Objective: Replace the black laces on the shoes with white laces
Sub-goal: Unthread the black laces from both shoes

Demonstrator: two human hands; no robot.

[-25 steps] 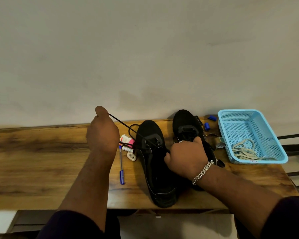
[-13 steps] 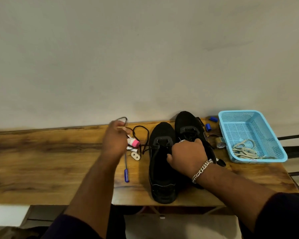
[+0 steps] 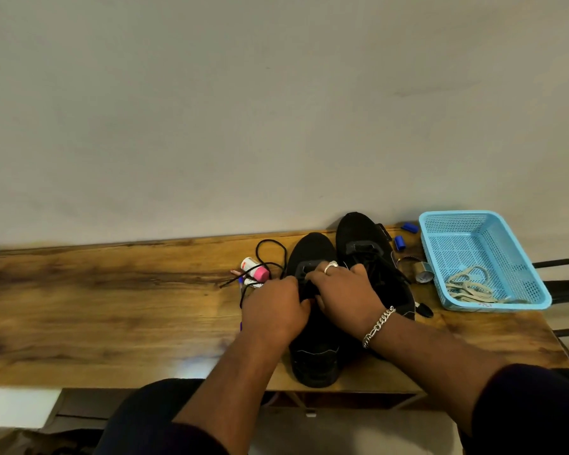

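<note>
— Start from the left: what's on the table (image 3: 96,307)?

— Bare wood, then a loose black lace (image 3: 270,254) looped beside a pink-capped tube (image 3: 255,269). One end trails toward the left shoe (image 3: 312,339).

— And the hands?

— Both are on that left shoe, at the eyelets. The left hand (image 3: 273,310) is curled at the shoe's left edge, right where the lace runs in; it looks like a pinch, though its fingertips are hidden and I can't swear what's between them. The right hand (image 3: 345,293) has its fingers bent over the tongue, seemingly holding the shoe down.

— Which way does the shoe lie?

— Toe pointing away toward the wall, heel at the table's near edge. I'd guess any lace left comes out leftward, so the left hand is better placed.

— The other one?

— The right shoe (image 3: 372,257) sits just beside it, laces seemingly in. The white laces (image 3: 470,287) wait in the blue basket (image 3: 526,280), far right.
</note>
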